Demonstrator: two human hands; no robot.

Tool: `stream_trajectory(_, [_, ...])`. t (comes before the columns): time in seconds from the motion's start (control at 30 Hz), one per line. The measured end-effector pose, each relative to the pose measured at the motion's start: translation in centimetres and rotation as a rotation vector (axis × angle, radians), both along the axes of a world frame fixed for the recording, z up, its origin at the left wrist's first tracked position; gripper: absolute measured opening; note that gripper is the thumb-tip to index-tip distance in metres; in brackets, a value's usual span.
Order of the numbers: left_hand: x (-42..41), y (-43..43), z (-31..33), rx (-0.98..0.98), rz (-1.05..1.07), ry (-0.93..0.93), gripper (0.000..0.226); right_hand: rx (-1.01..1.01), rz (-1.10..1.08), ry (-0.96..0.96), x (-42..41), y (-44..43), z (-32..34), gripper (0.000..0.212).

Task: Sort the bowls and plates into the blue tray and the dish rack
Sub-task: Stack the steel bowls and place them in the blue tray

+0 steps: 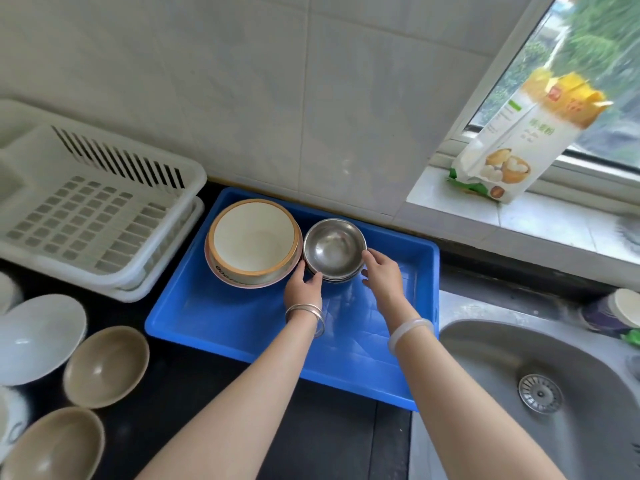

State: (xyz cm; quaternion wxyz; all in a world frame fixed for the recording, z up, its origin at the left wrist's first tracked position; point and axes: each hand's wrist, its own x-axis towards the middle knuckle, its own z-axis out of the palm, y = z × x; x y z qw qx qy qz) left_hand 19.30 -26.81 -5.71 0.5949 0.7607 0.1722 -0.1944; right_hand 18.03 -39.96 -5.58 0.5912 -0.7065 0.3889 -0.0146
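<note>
A blue tray (398,358) lies on the dark counter. At its far end sits a stack of steel bowls (334,245), beside a large cream bowl (254,237) nested in a pink one. My left hand (303,287) grips the steel stack at its near left side. My right hand (382,277) holds the stack's right rim with thumb and fingers. The white dish rack (86,209) stands to the left with nothing in it. Two tan bowls (107,367) (55,445) and a white bowl (34,337) wait on the counter at the lower left.
A steel sink (540,393) lies right of the tray. A flour bag (512,140) stands on the window sill. A purple cup (613,311) sits behind the sink. More white dishes show at the left edge (7,420). The tiled wall rises right behind the tray.
</note>
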Motion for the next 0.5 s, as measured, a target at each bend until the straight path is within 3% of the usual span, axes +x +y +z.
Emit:
stream_trajectory(0.2, [-1.9, 4.7, 1.8, 0.074, -0.142, -0.11, 0.04, -0.193, 0.041, -0.041, -3.9, 2.8, 2.0, 0.031])
stream_trajectory(0.5, [-10.2, 18.8, 3.3, 0.335, -0.007, -0.28, 0.035, -0.052, 0.45, -0.001, -9.0, 15.9, 2.2, 0.021])
